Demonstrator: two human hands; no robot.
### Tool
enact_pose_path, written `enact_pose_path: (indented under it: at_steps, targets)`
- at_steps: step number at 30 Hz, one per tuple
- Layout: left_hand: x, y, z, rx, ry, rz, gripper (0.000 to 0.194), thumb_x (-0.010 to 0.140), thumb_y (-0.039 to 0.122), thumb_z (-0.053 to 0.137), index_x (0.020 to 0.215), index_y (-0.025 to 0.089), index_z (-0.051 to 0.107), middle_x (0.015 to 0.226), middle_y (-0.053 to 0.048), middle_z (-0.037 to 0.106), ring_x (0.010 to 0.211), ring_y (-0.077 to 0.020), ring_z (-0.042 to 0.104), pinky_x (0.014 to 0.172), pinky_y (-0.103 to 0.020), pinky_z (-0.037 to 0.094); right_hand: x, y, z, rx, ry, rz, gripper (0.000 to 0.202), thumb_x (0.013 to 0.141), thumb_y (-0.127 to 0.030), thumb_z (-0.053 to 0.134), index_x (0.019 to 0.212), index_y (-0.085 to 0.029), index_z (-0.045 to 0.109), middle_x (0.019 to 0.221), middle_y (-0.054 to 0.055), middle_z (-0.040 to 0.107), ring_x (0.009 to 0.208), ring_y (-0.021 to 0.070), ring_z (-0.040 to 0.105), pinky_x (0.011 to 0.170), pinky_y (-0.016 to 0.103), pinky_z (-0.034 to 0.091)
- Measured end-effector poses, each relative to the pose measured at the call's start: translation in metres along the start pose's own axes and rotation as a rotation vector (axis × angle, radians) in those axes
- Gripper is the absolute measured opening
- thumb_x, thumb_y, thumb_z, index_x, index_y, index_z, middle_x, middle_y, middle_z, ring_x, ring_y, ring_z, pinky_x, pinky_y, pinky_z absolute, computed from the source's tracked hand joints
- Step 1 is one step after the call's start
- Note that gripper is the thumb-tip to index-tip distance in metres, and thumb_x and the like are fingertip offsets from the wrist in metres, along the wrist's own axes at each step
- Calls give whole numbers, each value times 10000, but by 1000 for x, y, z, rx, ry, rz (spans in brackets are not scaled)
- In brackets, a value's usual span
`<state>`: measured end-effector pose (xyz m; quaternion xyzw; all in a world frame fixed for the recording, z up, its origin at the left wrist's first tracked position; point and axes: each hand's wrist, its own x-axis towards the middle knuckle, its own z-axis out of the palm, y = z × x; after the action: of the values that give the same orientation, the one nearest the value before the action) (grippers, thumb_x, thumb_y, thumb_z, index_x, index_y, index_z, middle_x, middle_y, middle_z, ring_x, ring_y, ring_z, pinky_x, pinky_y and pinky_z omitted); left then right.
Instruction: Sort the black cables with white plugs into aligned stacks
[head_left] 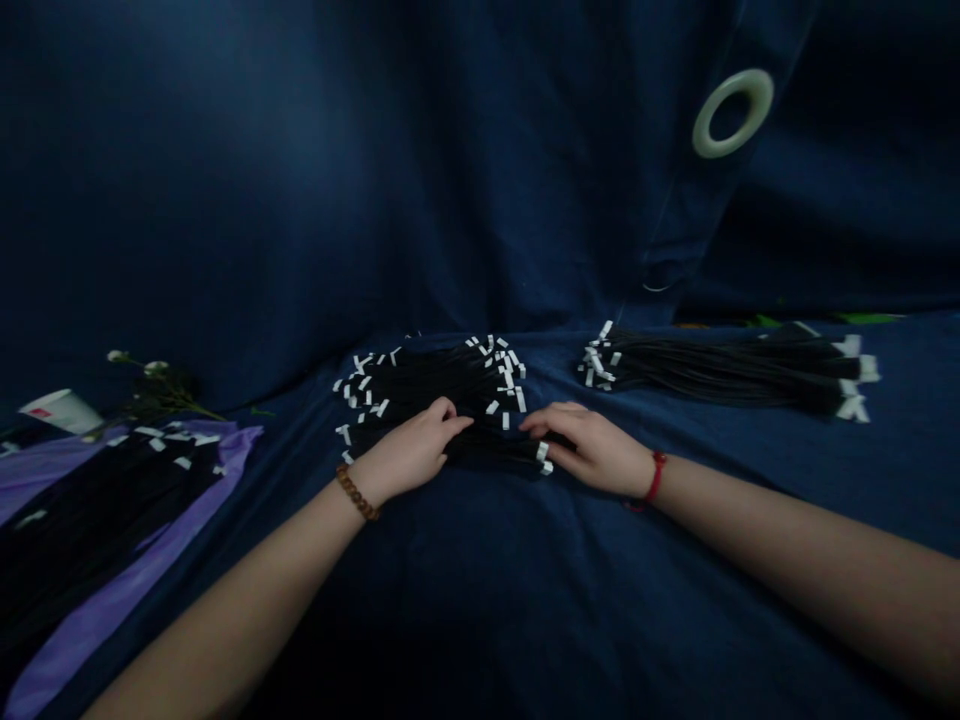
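In the head view, a bundle of thin black cords (427, 372) with white tags at both ends lies on dark blue cloth. In front of it runs a smaller strand of black cords (499, 452), its right end tagged white. My left hand (412, 445), with a beaded bracelet, is closed over this front strand; its fingertips are partly hidden. By the tagged right end is my right hand (596, 450), wearing a red wristband. Its thumb and fingers are apart, the thumb close to the white tags (544, 458).
Another tagged bundle of black cords (720, 368) lies at the right. To the left, more tagged cords (97, 500) rest on purple cloth (142, 580), near a tipped paper cup (64, 411) and white flowers (155, 370). A blue curtain (450, 160) with a pale ring (702, 135) hangs behind.
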<state>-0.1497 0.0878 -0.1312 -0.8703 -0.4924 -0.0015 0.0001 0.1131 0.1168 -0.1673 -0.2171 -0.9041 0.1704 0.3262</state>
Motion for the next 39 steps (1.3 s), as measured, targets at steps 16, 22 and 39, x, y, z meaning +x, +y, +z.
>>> enact_pose_path:
  at_steps: [16,22,39]
  targets:
    - [3,17,8,228,72,-19,428,759,31,463,1152,189,529,1148,-87,488,1056,-244,457,926,-383,416,-2,-21,12,8,-45,106,330,756,-194,604,1082,-146,579,1031,102,591,934,214,577,837,356,460]
    - [6,2,4,245,0,-86,327,772,88,498,1093,143,518,1007,-90,617,953,-237,583,872,-372,457,2,-5,6,-18,53,141,243,788,-163,540,1021,-149,606,922,59,607,779,160,581,708,294,478]
    - [-16,32,-16,152,-323,-116,281,806,181,429,1041,153,581,892,-132,672,774,-279,654,629,-367,497,2,-44,21,-606,-150,5,450,854,-289,510,1222,-29,516,1077,181,594,1009,290,514,942,443,333]
